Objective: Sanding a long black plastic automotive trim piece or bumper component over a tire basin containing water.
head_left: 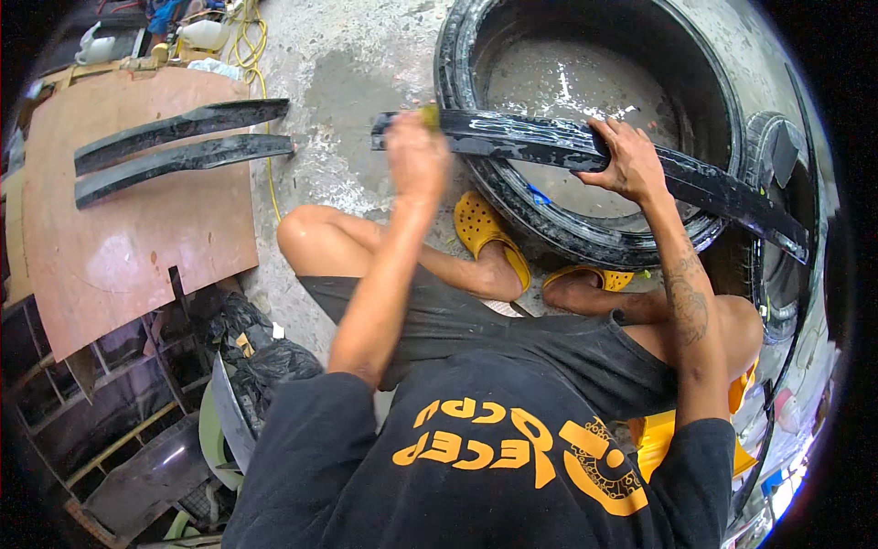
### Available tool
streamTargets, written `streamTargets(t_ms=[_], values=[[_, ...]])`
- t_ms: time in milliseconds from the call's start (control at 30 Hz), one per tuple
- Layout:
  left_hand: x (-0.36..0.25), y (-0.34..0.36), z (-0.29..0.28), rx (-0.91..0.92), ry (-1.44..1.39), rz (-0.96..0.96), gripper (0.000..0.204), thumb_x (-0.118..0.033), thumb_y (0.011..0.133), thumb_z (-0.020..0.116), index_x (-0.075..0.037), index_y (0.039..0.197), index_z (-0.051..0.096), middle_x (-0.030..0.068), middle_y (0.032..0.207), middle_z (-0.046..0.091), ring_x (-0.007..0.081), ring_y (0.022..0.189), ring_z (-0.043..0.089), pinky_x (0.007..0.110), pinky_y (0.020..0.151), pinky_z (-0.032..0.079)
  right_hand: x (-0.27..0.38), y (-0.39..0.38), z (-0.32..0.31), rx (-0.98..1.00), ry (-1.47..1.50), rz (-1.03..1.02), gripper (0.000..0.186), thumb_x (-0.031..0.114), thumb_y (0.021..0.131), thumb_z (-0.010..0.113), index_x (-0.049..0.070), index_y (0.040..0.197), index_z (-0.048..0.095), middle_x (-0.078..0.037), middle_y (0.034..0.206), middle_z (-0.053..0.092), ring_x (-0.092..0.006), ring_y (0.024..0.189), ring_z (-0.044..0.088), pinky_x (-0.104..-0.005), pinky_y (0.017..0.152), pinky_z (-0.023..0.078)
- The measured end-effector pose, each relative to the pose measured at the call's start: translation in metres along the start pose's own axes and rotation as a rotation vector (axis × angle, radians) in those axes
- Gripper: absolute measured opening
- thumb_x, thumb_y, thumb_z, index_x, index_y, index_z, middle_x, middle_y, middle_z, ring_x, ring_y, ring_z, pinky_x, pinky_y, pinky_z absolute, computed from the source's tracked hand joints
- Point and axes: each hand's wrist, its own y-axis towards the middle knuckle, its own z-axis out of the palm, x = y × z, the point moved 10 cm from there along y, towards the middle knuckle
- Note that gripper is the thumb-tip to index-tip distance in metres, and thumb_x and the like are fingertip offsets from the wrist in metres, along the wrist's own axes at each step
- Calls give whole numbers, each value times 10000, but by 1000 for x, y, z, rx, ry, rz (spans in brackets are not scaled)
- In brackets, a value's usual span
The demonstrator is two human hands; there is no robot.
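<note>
A long, wet, black, slightly curved plastic trim strip (pixel 512 130) lies across the top of a black tyre (pixel 457 91), with its left end sticking out past the rim. Over that end is my left hand (pixel 418 156), smeared by motion, with a small yellow-green pad (pixel 428 116), perhaps a sponge, at its fingers. My right hand (pixel 629 163) grips the strip near its middle, thumb on the near edge and fingers over the far edge. Whitish suds streak the strip between my hands. Its right end reaches over a second, smaller tyre (pixel 761 146).
On the left, two similar black strips (pixel 183 133) lie on a brown board (pixel 137 265). A yellow hose (pixel 271 183) runs along the concrete floor (pixel 357 82). A black plastic bag (pixel 274 357) sits below the board. White bottles (pixel 203 35) stand at the upper left.
</note>
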Motion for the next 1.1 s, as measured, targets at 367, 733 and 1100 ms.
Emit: streamTargets(t_ms=[367, 733, 1100], values=[[-35, -13, -2, 215, -54, 3, 498, -148, 942, 592, 137, 1346, 530, 330, 1401, 539, 455, 1304, 539, 514, 1120, 427, -4, -5, -1, -31, 3, -5, 900, 521, 666, 833, 67, 1387, 543, -174, 1231, 619, -343, 1149, 599, -442, 1015, 447], [90, -9, -26, 286, -228, -522, 347, -206, 1010, 500, 82, 1154, 629, 369, 1165, 630, 480, 1043, 643, 541, 923, 495, -5, -8, 0, 12, -27, 34, 893, 533, 651, 834, 89, 1375, 557, -162, 1153, 635, -338, 1092, 617, -440, 961, 466], [53, 7, -3, 234, 83, -150, 422, -157, 952, 585, 131, 1258, 605, 331, 1300, 610, 433, 1208, 615, 512, 1064, 462, 5, -6, -10, -87, -23, -40, 879, 524, 657, 836, 87, 1369, 563, -135, 1114, 629, -322, 1049, 622, -424, 918, 472]])
